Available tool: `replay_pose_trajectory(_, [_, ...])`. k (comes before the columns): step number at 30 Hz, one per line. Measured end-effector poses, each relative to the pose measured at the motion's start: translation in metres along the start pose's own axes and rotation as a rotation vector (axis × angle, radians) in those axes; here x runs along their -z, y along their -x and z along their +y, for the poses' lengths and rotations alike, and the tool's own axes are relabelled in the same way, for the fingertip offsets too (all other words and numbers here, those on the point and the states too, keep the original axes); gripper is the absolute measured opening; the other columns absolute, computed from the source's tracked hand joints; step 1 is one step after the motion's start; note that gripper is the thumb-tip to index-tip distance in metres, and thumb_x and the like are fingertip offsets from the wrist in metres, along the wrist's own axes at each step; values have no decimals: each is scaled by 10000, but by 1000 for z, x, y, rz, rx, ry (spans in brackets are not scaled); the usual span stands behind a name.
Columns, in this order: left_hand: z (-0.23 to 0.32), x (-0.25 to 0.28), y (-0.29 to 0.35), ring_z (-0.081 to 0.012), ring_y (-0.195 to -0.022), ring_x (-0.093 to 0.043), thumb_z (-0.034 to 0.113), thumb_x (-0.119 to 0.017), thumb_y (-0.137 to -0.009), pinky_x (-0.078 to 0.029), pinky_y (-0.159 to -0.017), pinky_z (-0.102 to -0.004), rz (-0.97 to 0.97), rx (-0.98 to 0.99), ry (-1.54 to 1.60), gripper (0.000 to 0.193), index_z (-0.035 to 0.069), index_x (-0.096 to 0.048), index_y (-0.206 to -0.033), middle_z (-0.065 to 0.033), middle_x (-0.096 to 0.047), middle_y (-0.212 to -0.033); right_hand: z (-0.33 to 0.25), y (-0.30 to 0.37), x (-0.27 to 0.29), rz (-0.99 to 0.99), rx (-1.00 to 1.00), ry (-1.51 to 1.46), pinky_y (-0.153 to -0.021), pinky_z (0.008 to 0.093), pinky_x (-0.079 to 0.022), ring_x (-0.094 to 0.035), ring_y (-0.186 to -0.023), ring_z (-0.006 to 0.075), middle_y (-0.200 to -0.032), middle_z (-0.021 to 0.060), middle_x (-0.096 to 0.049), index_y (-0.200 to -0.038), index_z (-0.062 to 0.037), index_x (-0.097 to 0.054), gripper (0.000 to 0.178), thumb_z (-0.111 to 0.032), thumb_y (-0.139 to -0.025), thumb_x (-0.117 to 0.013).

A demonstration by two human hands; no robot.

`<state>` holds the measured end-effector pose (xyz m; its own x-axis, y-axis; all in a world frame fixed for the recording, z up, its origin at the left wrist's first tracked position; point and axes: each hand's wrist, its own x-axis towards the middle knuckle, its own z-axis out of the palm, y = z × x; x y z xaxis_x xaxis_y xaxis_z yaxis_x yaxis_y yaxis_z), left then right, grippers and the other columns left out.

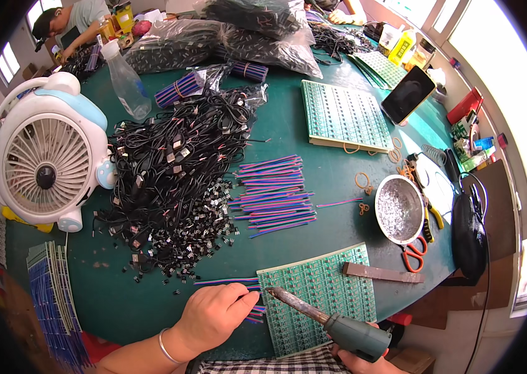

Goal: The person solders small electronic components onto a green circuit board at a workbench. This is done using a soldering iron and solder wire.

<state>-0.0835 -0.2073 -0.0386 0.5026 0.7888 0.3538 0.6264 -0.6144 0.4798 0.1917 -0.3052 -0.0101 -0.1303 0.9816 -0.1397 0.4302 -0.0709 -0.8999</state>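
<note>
Pointing toward the far left, a soldering iron [326, 320] is grasped by its green handle in the right hand [363, 363], above the near circuit-board panel [316, 280]. At the panel's left edge, the fingertips of the left hand [217, 315] are brought together beside coloured wires [226, 282]; whether one is pinched cannot be told. Farther off, a wire pile [276, 196] is flanked by black cables [176, 149] on the left and a metal bowl [400, 241] on the right.
</note>
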Motion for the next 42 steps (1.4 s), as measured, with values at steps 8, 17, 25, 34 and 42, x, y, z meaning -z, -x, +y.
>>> replay_pose_trajectory(8, [-1,-1,-1,-193,-636,-589,47,-620,-667,-482,-522,-302,-11,-3,4,196,56,-645,-861,-40,-582,-788,6,-4,-4,18,142,100,-716,375,-465,-582,-845,316,-909,158,-612,-1078,18,-574,347,-41,-740,-627])
replay_pose_trajectory(17, [-1,-1,-1,-191,-642,-587,53,-620,-669,-484,-535,-302,-27,1,-15,185,59,-644,-853,-34,-579,-789,4,-1,-1,8,82,95,-660,365,-455,-567,-772,293,-883,153,-588,-1011,10,-582,287,-53,-737,-640])
replay_pose_trajectory(25, [-3,-2,0,-195,-656,-596,40,-635,-656,-495,-528,-300,-8,8,6,201,67,-644,-855,-40,-584,-795,3,1,-5,75,60,22,-673,362,-462,-578,-787,293,-897,154,-598,-992,12,-598,268,-32,-731,-636])
replay_pose_trajectory(34, [-4,-3,0,-200,-659,-601,44,-638,-656,-503,-533,-300,-2,-4,5,195,66,-645,-850,-44,-584,-796,7,1,-4,76,82,24,-717,358,-468,-597,-843,289,-928,160,-617,-1005,18,-608,291,-21,-718,-645])
replay_pose_trajectory(42, [-5,-3,0,-193,-659,-599,51,-641,-657,-500,-532,-298,-2,-6,2,189,69,-648,-845,-35,-581,-790,7,6,-7,88,15,0,-749,357,-459,-591,-860,301,-944,155,-613,-1015,9,-601,300,-41,-723,-649])
